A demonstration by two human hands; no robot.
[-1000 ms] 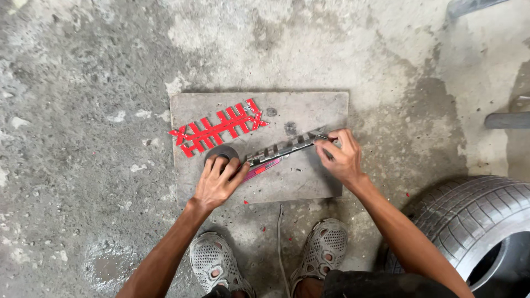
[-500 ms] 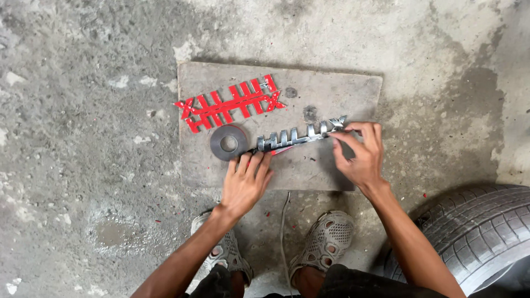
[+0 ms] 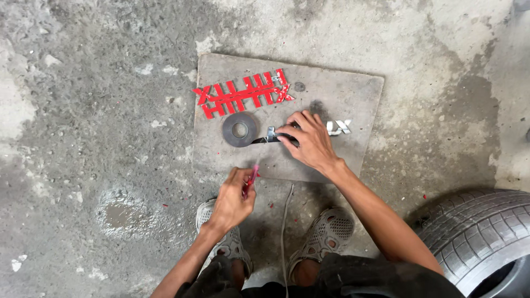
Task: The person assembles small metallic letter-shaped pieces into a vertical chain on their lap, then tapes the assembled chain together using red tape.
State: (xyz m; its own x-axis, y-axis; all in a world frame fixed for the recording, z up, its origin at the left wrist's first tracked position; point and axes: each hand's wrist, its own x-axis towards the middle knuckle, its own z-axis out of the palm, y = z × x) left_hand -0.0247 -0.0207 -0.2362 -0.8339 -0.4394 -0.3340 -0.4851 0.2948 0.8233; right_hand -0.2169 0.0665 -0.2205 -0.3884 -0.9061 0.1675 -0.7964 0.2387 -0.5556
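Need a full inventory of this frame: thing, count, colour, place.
board: 1, grey, flat on the concrete floor ahead of the feet
red strips: one cluster, red, upper left of the board
tape roll: 1, dark grey, on the board below the red strips
chrome emblem letters: one row, silver, on the board, mostly hidden under the right hand
tyre: 1, black, on the floor at lower right
cord: 1, pale, on the floor between the feet
floor: stained grey concrete
shoes: 2, grey, bottom centre
left hand: grip on a small red piece, near the board's front edge
right hand: fingers pressing on the emblem letters
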